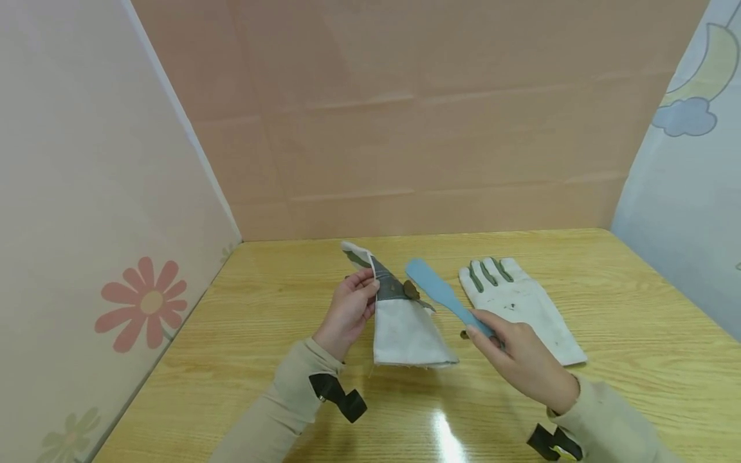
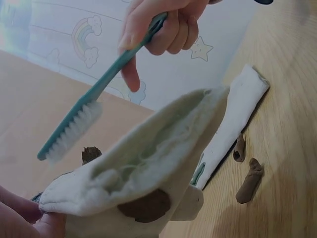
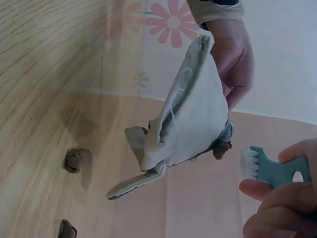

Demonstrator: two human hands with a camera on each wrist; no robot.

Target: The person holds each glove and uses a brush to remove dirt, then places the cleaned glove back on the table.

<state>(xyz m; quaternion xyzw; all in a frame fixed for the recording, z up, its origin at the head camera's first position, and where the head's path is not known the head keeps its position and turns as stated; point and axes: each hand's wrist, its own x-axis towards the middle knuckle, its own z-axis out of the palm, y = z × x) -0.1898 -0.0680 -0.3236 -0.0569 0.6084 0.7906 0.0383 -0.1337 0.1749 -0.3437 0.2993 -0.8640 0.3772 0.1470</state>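
Note:
My left hand (image 1: pixel 349 305) pinches a white work glove (image 1: pixel 405 334) with a grey band, held above the table with its cuff opening downward. A brown clay-like lump (image 1: pixel 411 290) sticks to the grey band, and a flat brown patch (image 2: pixel 146 206) marks the cuff in the left wrist view. In my right hand (image 1: pixel 523 354) is a blue scrubbing brush (image 1: pixel 437 288), gripped by its handle. Its white bristles (image 2: pixel 74 131) face toward the glove, with a gap between them and the lump in the right wrist view.
A second white glove (image 1: pixel 538 315) with green-trimmed fingers lies flat on the wooden table (image 1: pixel 260 308) at the right. Loose brown pieces (image 2: pixel 249 181) rest on the wood near it. Printed panels (image 1: pixel 64 161) stand along the sides, and a plain pinkish-brown backdrop (image 1: pixel 405 141) rises behind.

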